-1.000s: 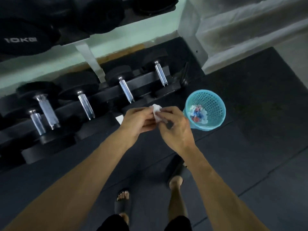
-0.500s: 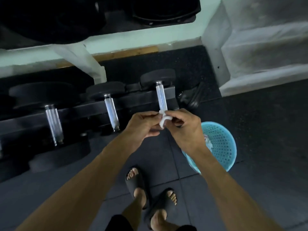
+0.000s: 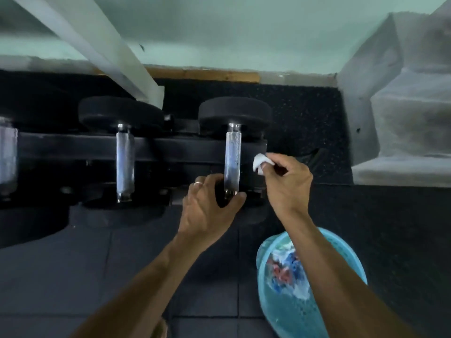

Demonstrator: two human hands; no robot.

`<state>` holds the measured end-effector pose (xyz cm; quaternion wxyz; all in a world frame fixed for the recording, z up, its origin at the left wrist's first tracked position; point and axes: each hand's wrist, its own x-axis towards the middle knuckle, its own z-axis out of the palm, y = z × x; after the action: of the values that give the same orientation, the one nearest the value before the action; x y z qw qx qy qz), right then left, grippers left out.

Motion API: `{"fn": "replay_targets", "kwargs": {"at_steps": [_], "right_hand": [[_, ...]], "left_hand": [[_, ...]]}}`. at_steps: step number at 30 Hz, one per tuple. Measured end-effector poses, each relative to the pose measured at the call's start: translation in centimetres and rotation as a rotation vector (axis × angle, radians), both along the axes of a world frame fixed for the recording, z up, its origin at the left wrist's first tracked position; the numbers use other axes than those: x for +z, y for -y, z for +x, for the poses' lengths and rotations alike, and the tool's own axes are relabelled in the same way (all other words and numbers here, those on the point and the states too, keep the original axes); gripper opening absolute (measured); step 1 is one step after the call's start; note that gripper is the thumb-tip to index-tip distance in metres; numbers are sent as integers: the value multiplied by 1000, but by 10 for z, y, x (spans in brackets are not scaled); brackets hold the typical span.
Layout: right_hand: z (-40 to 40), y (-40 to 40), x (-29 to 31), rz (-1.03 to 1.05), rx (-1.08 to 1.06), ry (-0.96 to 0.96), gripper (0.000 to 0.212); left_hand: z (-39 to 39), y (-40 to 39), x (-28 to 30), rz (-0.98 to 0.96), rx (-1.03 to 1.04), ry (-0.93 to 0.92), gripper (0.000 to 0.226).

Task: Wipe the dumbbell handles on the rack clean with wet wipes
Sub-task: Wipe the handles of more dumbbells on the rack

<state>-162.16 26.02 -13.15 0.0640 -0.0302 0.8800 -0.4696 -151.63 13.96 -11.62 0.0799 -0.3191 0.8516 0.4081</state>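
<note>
The rightmost dumbbell lies on the low black rack [image 3: 73, 147], and its knurled chrome handle [image 3: 233, 154] points toward me. My left hand [image 3: 207, 206] curls its fingers and thumb around the near end of that handle. My right hand [image 3: 285, 184] is just right of the handle and pinches a crumpled white wet wipe [image 3: 260, 163], which does not touch the metal. A second chrome handle [image 3: 125, 162] sits further left, and a third [image 3: 7, 157] shows at the left edge.
A light blue perforated basket [image 3: 280, 311] with used wipes and wrappers stands on the dark rubber floor under my right forearm. A white slanted rack post [image 3: 97, 45] rises at the upper left. Concrete steps [image 3: 402, 118] fill the right side.
I have come closer to the rack. My hands have separated: the left dropped onto the near end of the rightmost handle, and the right kept the wipe and moved beside it.
</note>
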Motion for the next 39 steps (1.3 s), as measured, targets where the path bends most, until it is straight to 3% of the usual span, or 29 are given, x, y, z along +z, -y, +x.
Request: {"fn": "replay_targets", "kwargs": {"at_steps": [6,9,11,14,18,22,25,28,31,35,39], "right_hand": [[-43,6,-29,-160,90,75,18],[-55,21,-26,-209,173,55,20],[-57,31,-28,-212,240,57,16],[-58,41,-35,-258,237,119,35],[-66,49,-36,-428,135,319,3],[-55,37,-30,-453,194,449,7],[-42,25,-30,-389,261,437,15],[-47,37,-31,-420,175,379,22],[-50,46,-30,-391,151,328,17],[-27,25,-27,-257,311,349,17],[-26,23,-26,-324,281,410,17]], "left_hand": [[-4,-45,-18,-144,367,39,111],[-6,-49,-22,-152,420,22,122],[-4,-47,-25,-161,409,-4,121],[-3,-45,-26,-173,382,-38,121],[3,-36,-26,-116,329,-74,132],[7,-25,-26,-85,307,-117,131],[6,-26,-24,-82,304,-117,129],[5,-30,-25,-85,300,-132,124],[7,-26,-26,-67,293,-137,124],[10,-19,-27,-47,305,-163,119],[9,-22,-28,-48,292,-156,116]]}}
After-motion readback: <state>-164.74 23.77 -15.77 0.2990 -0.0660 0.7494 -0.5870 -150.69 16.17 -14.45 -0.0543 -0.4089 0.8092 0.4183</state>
